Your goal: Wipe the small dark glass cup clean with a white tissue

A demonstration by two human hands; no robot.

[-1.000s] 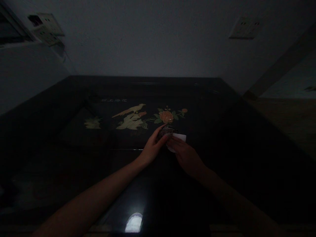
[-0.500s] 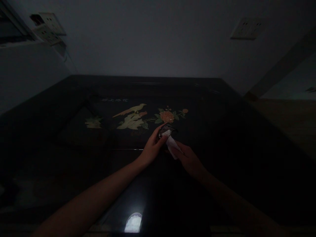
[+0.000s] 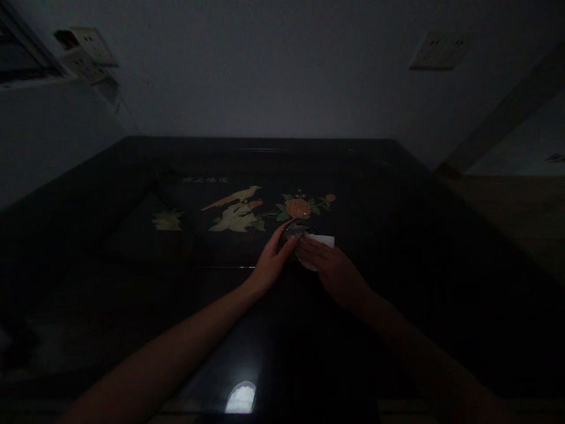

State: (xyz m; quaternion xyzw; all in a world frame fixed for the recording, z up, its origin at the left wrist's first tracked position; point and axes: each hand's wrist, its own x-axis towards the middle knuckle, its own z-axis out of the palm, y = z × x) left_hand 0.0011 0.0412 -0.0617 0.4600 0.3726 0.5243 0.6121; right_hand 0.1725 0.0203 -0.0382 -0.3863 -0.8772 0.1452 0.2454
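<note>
My left hand (image 3: 272, 259) is wrapped round the near left side of a small, dark, shiny, rounded object (image 3: 295, 227) that looks like glass; dim light hides its exact kind. My left thumb lies along its near side. Against the object's right side, my right hand (image 3: 329, 265) presses a white tissue (image 3: 323, 240), which sticks out above and below the fingers. The fingers of both hands nearly meet. Beneath them is a glossy black table (image 3: 273, 330), whose top bears a bird-and-flower picture (image 3: 233, 217).
A pale wall (image 3: 265, 70) rises behind the table. It carries a double socket (image 3: 439, 50) at the right and another socket (image 3: 92, 46) at the left. Brown floor (image 3: 525, 206) shows beyond the table's right edge. A bright reflection lies on the near tabletop.
My right hand has moved up and left onto the object, fingers now flatter over the tissue. The tissue has shifted from hanging down to spreading under the fingers. My left hand keeps its hold.
</note>
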